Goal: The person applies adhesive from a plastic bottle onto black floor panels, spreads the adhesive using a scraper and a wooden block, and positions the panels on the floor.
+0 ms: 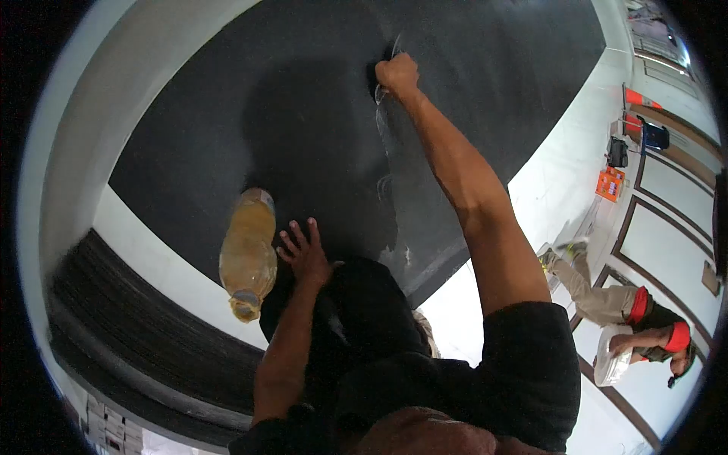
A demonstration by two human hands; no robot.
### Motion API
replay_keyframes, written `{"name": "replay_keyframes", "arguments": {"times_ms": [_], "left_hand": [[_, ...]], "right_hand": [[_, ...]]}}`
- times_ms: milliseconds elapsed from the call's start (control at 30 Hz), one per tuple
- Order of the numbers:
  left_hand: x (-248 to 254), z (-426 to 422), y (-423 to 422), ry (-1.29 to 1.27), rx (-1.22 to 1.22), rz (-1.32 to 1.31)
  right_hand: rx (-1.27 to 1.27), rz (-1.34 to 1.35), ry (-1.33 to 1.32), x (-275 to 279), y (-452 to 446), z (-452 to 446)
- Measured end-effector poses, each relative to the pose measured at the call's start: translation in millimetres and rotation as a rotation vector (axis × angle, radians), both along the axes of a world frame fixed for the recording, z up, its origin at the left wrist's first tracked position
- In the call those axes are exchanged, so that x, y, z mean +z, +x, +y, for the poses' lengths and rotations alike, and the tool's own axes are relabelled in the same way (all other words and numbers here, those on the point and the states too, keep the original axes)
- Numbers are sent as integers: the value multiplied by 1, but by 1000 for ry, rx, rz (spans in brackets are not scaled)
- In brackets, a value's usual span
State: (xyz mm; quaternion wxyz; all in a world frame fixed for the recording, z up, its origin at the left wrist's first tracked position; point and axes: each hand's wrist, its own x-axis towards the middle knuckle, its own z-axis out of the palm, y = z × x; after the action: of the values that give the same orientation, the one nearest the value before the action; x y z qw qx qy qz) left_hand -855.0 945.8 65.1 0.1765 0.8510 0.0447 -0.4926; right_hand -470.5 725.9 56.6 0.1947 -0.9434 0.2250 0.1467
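My left hand [307,258] has its fingers spread over the dark grey sheet [318,136], beside my bent knee, and holds nothing. Close by it lies a clear plastic bottle [246,250] of cloudy yellowish stuff, its narrow end toward me. Far out on my right side, my right hand [397,73] is closed in a fist low over the sheet. Pale, shiny edges show on both sides of that fist, but I cannot make out what it grips. From there a whitish, wet-looking streak [388,152] runs back along the sheet toward me.
A stack of black sheets [136,318] lies at the lower left. White floor [542,167] borders the dark sheet. On the right, another person [637,326] carries a white bucket [609,356]. Beyond are an orange box [610,184] and a traffic cone [641,98].
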Motion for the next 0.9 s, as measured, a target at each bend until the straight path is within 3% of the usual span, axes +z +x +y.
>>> {"name": "replay_keyframes", "arguments": {"times_ms": [167,233,267,400,433,500,567,600,633,700,733,767,800,833,867,900], "left_hand": [[25,21,4,-122,-50,-42],[30,45,1,-175,-157,-119],[34,61,-7,-227,-248,-167],[-43,112,-91,-390,-152,-387],[-69,125,-118,-357,147,-403],[-51,144,-99,-210,489,-363],[3,172,-35,-48,429,-255],[6,178,-18,17,333,-201],[4,173,-11,28,307,-146],[-12,171,-7,63,253,-2],[-16,171,-7,58,244,-11],[-19,168,-10,90,246,-59],[-22,166,-16,131,252,-97],[-35,163,-23,148,256,-85],[-55,157,-32,466,43,-345],[-65,158,-43,621,-86,-461]], "right_hand": [[24,32,-1,29,-29,-10],[299,136,-108,33,-62,-15],[322,155,-141,29,-87,-14],[341,148,-172,25,-225,-28],[288,202,-166,24,-262,-34],[101,200,-142,24,-342,-51],[-303,230,-172,-11,-399,-66],[-522,188,-217,-20,-398,-63],[-528,148,-237,-19,-371,-56],[-821,23,-5,-8,-317,-35],[-844,-60,181,-51,-297,-59],[-574,27,-26,-80,-258,-72],[-683,-190,114,-42,-206,-38],[-631,-184,173,-42,-157,-31],[-581,-178,233,-44,-108,-24],[-472,-162,245,-29,-70,-11]]}}
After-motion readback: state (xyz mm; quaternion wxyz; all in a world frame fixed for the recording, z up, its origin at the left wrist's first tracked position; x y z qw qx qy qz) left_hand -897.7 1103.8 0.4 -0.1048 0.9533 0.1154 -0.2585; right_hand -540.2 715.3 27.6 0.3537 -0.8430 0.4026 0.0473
